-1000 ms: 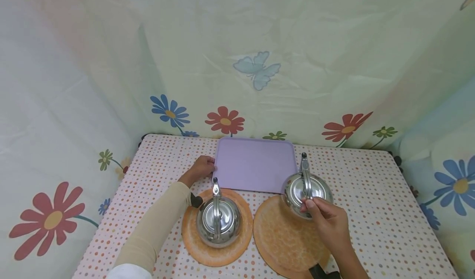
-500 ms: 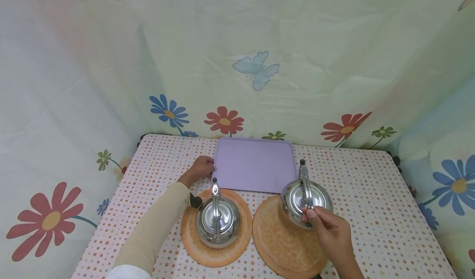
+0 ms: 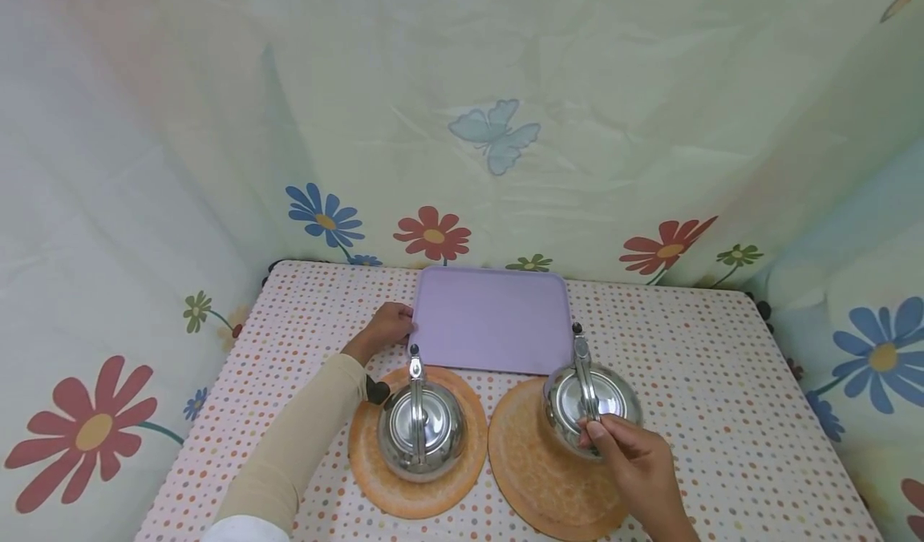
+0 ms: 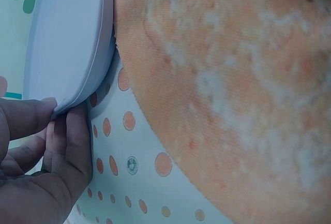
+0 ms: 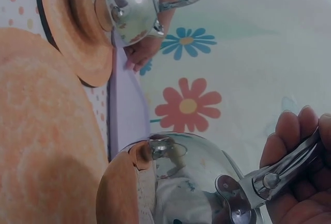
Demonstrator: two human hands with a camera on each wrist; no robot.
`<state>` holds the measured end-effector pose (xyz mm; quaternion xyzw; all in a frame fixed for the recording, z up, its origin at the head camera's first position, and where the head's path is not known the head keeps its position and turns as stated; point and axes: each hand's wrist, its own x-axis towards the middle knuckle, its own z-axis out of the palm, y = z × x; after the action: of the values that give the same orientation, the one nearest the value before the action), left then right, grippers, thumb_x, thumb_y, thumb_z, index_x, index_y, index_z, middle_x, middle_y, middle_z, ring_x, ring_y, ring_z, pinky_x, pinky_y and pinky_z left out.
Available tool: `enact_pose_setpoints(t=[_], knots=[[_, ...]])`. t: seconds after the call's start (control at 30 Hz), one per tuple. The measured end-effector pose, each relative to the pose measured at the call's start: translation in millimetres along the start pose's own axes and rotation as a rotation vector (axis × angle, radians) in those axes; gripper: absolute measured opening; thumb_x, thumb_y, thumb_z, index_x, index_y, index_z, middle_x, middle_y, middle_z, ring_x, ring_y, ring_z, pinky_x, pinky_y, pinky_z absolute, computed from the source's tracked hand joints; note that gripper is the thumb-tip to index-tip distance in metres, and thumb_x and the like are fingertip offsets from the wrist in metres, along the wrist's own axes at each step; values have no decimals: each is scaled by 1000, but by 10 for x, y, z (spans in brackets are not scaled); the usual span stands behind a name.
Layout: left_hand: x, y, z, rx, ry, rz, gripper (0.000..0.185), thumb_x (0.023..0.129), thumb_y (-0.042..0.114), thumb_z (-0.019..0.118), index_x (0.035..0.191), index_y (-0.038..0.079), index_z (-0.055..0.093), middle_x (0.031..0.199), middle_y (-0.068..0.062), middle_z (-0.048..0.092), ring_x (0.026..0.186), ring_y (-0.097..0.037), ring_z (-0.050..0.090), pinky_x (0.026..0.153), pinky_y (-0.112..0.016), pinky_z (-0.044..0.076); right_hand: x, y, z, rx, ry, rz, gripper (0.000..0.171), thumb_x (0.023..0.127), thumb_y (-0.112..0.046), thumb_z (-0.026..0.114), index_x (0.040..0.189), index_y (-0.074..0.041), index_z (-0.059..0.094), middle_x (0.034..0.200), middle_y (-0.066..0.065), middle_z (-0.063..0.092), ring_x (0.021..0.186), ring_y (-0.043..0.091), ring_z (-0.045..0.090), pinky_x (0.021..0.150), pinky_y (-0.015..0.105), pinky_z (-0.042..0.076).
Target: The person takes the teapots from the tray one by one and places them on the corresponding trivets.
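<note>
My right hand (image 3: 638, 462) grips the metal handle of a shiny steel kettle (image 5: 176, 182), fingers curled round the handle in the right wrist view. In the head view this kettle overlaps the upper right of the right-hand round mat (image 3: 530, 466), patterned like flatbread. My left hand (image 4: 46, 167) pinches the corner of a lilac tray (image 3: 491, 317), thumb on the rim and fingers beneath it. A second steel kettle (image 3: 426, 438) stands on the left round mat (image 3: 371, 478), its handle upright, just in front of the left hand.
A polka-dot cloth (image 3: 693, 366) covers the table under the tray and mats. Behind it hangs a curtain (image 3: 361, 85) printed with flowers and a butterfly. The left sleeve (image 3: 289, 438) passes beside the left mat.
My right hand has brought its kettle nearer to me and slightly left, from beside the tray's corner to farther over the right mat. The left hand keeps its hold on the tray.
</note>
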<state>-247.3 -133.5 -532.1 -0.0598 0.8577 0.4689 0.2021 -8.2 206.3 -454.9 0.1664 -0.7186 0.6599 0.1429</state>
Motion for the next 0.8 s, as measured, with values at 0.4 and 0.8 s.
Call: enact_pose_setpoints(t=[0.4,0.8], knots=[[-4,2,5,9,-4,-7,37,92,5,58,128,-5,54,105,-16,63,87,-22,66,73,-30,56,-153,43,35,6,31,1,24,87,27,46,83,13,65,78,15,66,94,12,67,81,21,53],[21,-28,-8,-11,-17,0,39,93,6,58,131,-5,53,105,-15,62,87,-22,65,74,-30,56,-265,33,62,24,63,102,20,89,23,48,91,16,67,83,13,68,75,12,66,68,21,55]])
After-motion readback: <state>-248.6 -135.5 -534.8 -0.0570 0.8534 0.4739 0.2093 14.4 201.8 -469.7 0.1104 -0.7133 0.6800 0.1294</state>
